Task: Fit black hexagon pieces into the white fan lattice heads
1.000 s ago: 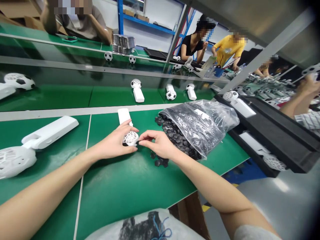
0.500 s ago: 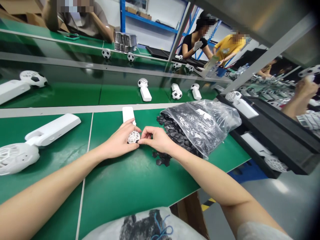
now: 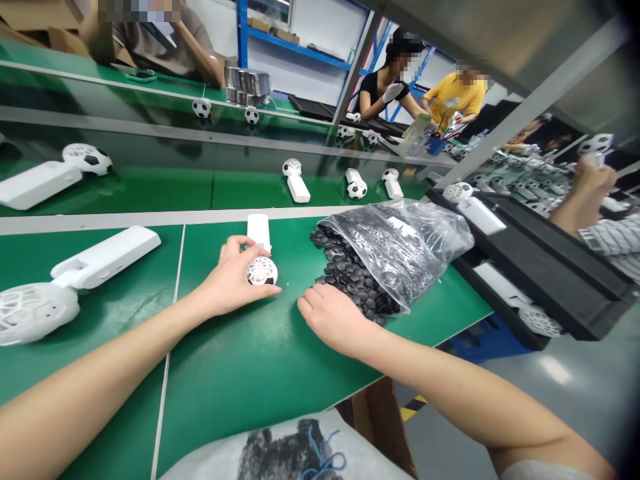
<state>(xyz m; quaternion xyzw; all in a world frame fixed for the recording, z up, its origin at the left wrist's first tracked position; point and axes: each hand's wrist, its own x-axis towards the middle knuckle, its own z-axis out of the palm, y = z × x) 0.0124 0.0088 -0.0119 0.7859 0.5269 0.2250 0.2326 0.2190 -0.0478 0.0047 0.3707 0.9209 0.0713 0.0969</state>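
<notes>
My left hand (image 3: 226, 279) clamps a white latticed plastic ball (image 3: 263, 271), best kept steady; right hand (image 3: 334, 317), closure hidden, by small black pieces (image 3: 361, 283)

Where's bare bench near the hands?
Free: bench between ball and clothes; narrow gap from ball to black pieces; patch between left hand and seam. Crowded: beyond the right hand, with black pieces and bag.
</notes>
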